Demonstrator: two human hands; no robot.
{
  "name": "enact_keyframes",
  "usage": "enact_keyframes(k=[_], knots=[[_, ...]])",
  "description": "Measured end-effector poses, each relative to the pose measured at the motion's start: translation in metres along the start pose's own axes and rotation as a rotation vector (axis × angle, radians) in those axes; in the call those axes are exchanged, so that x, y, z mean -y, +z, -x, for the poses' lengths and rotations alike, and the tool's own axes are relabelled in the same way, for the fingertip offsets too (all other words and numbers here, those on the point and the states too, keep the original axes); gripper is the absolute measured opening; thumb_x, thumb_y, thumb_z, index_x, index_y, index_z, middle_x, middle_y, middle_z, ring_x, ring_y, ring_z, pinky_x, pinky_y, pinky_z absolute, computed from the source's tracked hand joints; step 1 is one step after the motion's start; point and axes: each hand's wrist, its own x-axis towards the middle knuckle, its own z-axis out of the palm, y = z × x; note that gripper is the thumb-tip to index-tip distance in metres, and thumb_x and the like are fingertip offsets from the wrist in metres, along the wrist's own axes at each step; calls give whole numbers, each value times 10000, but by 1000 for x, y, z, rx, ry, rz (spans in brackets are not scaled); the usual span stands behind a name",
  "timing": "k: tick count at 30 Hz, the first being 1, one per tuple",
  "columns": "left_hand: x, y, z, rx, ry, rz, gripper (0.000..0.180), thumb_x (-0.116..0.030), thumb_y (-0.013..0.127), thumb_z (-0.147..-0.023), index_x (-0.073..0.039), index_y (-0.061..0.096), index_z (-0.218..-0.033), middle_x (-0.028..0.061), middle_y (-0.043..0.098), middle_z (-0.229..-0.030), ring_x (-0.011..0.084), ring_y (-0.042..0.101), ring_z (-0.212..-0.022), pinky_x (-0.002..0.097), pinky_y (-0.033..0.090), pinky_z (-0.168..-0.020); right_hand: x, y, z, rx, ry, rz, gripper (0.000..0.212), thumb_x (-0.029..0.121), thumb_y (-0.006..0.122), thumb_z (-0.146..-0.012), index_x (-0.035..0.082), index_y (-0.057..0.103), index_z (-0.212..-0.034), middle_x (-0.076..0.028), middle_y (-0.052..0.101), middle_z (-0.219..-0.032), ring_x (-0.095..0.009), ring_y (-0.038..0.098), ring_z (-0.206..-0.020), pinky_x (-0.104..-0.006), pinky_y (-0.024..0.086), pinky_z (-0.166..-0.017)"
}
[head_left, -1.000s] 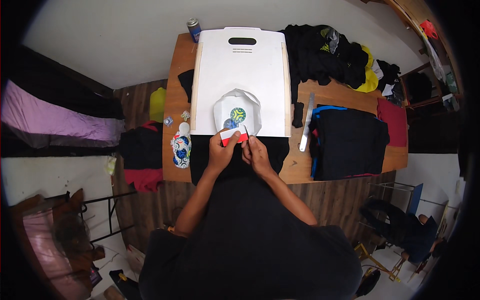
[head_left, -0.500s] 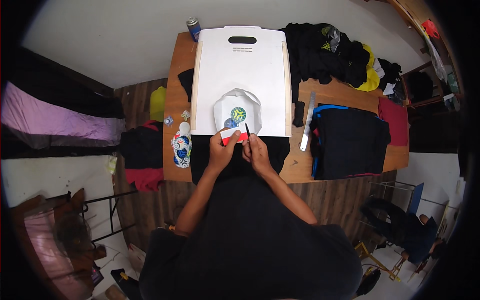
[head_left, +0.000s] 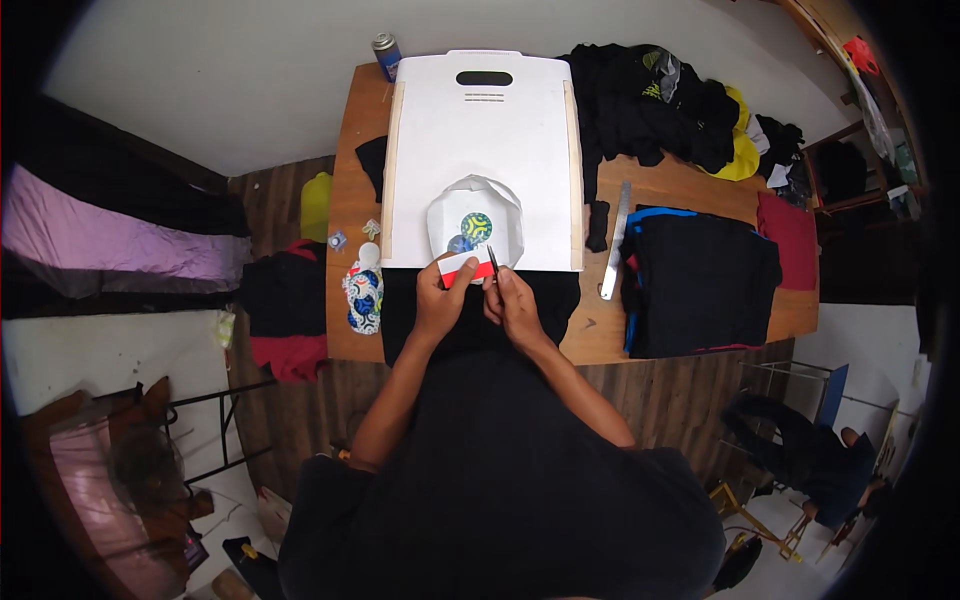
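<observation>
My left hand [head_left: 440,303] is closed on a small white-and-red card [head_left: 465,268], pinched between thumb and fingers. Beside it, my right hand [head_left: 515,308] grips a thin dark pointed tool [head_left: 493,262], whose exact kind I cannot make out. The tool's tip is by the card's right end; whether they touch cannot be seen. Both hands are at the near edge of a white board [head_left: 480,140] with a handle slot. Just beyond them, a shallow white paper-like tray [head_left: 438,215] holds a round green-patterned piece [head_left: 477,228] and a blue one [head_left: 460,243], partly covered by the card.
Left of the board lie patterned ball-print cutouts [head_left: 363,300], with a spray can [head_left: 386,57] behind. To the right are a metal ruler [head_left: 616,240], a folded black garment stack [head_left: 700,285] and heaped black clothes [head_left: 650,110]. Another person [head_left: 835,465] is at the lower right.
The card has tilted slightly in my left hand, and the dark tool has turned a little in my right. Otherwise the scene is the same.
</observation>
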Motion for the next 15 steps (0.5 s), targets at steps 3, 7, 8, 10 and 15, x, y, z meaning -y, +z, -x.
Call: enact_keyframes(k=[3,7,8,10,15], knots=[[1,1,1,23,10,8,211,-178,650,-918,26,662,-862,10,653,-743,45,559,-690,221,442,-612,0,1,0,-6,0,3,400,376,315,-1057,40,489,-927,21,311,-567,-69,277,-445,-225,288,-429],[0,0,1,-27,68,-30,199,-169,647,-919,23,664,-868,21,665,-755,47,580,-708,220,454,-627,1,1,-1,-72,46,44,408,380,312,-1057,37,494,-929,22,312,-567,-70,278,-446,-225,288,-429],[-1,1,2,-30,68,-17,197,-165,647,-918,26,667,-876,24,667,-759,50,583,-712,221,458,-631,1,2,-1,-14,-24,34,410,380,311,-1057,37,495,-930,23,312,-568,-70,278,-446,-225,288,-429],[-3,1,2,-32,69,-5,195,-162,647,-918,29,669,-883,27,669,-764,53,587,-716,222,461,-636,1,1,0,-106,36,42,398,372,316,-1057,38,496,-937,23,312,-567,-70,282,-447,-223,286,-430],[-9,5,3,-37,25,94,197,-155,638,-931,40,667,-925,23,673,-808,56,592,-740,216,465,-652,-1,-1,0,-45,-33,-75,332,331,354,-1052,42,490,-964,26,324,-577,-63,292,-452,-217,272,-433]])
